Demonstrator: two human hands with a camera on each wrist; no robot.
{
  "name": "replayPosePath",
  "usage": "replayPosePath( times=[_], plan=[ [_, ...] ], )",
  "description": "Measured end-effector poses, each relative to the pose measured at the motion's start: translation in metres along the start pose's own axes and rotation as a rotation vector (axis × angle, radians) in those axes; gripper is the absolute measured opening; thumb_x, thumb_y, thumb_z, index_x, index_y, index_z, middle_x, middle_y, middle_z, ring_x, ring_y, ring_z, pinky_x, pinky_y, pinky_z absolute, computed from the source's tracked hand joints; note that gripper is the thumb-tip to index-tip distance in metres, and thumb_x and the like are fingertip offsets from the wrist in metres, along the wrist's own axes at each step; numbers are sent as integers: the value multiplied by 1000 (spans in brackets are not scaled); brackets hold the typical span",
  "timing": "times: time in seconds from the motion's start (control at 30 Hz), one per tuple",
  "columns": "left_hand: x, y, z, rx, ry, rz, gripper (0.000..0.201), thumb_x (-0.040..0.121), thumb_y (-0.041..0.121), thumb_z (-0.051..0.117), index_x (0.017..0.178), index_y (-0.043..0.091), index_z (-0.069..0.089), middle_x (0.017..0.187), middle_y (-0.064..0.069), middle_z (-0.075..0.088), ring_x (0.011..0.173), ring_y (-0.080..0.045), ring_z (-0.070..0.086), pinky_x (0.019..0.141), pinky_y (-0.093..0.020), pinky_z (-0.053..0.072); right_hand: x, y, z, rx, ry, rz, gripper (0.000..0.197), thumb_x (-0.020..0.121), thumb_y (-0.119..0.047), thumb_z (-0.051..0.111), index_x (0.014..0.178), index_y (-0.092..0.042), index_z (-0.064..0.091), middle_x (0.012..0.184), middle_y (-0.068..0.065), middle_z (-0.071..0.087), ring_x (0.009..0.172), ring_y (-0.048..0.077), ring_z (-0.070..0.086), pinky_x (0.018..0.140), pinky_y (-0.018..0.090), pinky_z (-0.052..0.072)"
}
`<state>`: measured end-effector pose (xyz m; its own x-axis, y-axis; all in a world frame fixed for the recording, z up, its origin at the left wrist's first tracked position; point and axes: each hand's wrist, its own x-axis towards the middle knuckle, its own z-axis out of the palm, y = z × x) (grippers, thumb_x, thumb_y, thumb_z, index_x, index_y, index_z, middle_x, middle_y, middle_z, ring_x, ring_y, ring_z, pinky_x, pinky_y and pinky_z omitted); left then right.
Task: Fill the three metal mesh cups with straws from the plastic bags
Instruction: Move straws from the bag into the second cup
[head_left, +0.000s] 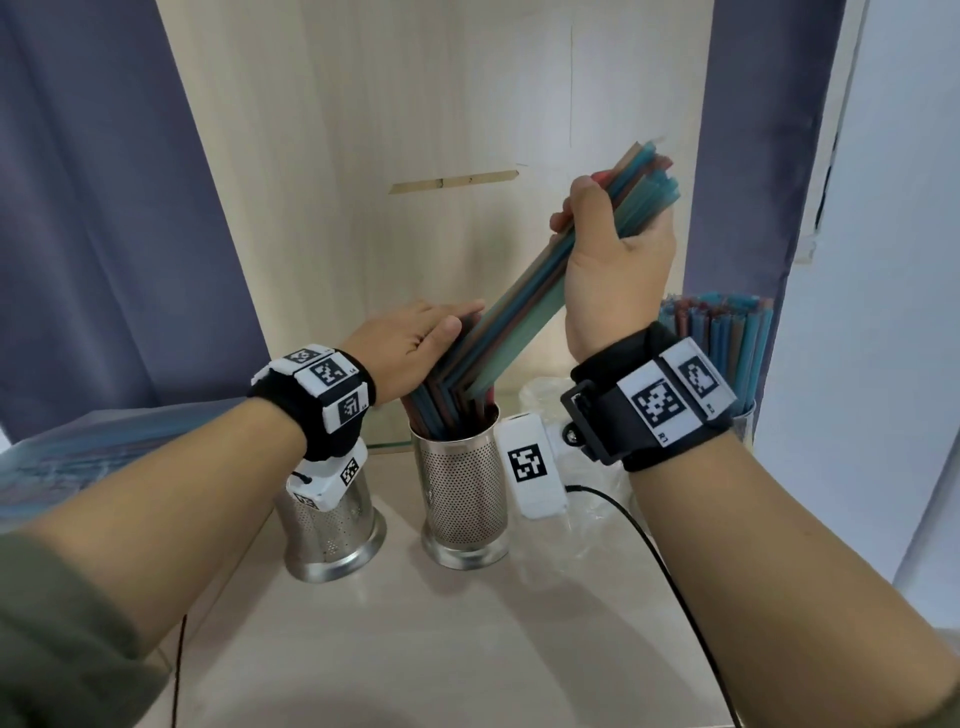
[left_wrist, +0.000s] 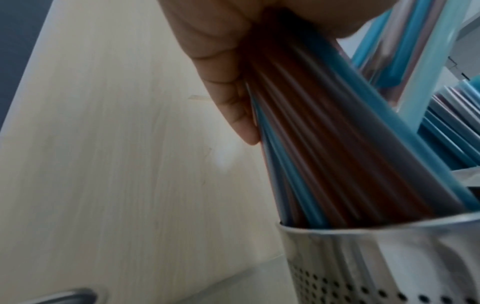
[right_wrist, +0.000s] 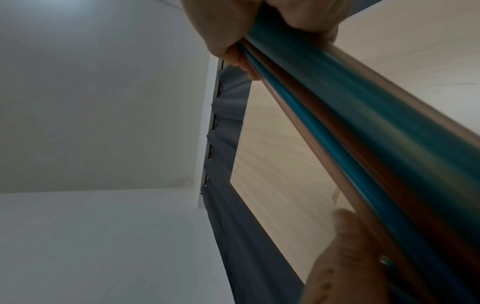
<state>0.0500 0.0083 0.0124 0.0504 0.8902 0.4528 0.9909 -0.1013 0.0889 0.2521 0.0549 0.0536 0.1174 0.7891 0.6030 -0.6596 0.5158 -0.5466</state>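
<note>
Straws (head_left: 524, 291): teal/brown bundle, tilted steeply, lower ends already inside the middle mesh cup (head_left: 462, 499), upper ends up and to the right. Right hand (head_left: 613, 260) wrapped around the upper part of the bundle, fingers and thumb curled tight, presumably to carry the weight and steer the angle. Left hand (head_left: 415, 348) lower down, just above the cup rim, fingers fairly straight and laid along the bundle's side, thumb on the near side; looks like corralling so nothing splays past the rim. Left wrist view confirms: fingers (left_wrist: 228, 82) against the fanned straws, ends dropping into the perforated cup. Whether the left actually clamps or only presses: cannot tell for sure.

Left mesh cup (head_left: 332, 525) beside it, partly hidden by the wrist unit; contents not visible. Third cup (head_left: 745, 415) at far right behind the right wrist, already packed with upright straws (head_left: 722, 327). Clear plastic bag (head_left: 597, 499) crumpled on the shelf (head_left: 467, 649) behind the middle cup.

Likely step: middle cup being loaded. Next probably needs bundle brought upright before release. Risk: loose straws fanning out over the rim.
</note>
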Motion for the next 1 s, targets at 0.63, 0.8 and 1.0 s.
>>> replayPosePath(
  times=[0.63,0.8,1.0],
  plan=[
    [-36,1,18,153,367,24,91,65,75,66,142,32,43,155,-15,20,138,-36,30,109,-46,34,-4,39,-16,-67,41,118,8,93,-6,61,97,-7,54,65,-3,61,62,12,60,66,28,50],
    [-47,9,47,408,347,61,96,60,91,47,132,28,58,157,-20,11,139,-57,11,100,-71,31,-7,37,-15,-153,-13,96,7,95,-7,61,98,-6,56,71,1,62,62,8,61,63,22,53],
    [-54,12,65,237,329,-227,110,46,88,57,143,38,43,158,-20,-17,142,-55,-1,112,-68,20,-5,42,-5,-200,-109,111,15,93,-6,60,88,-18,52,72,-2,61,66,15,61,70,34,56]
  ],
)
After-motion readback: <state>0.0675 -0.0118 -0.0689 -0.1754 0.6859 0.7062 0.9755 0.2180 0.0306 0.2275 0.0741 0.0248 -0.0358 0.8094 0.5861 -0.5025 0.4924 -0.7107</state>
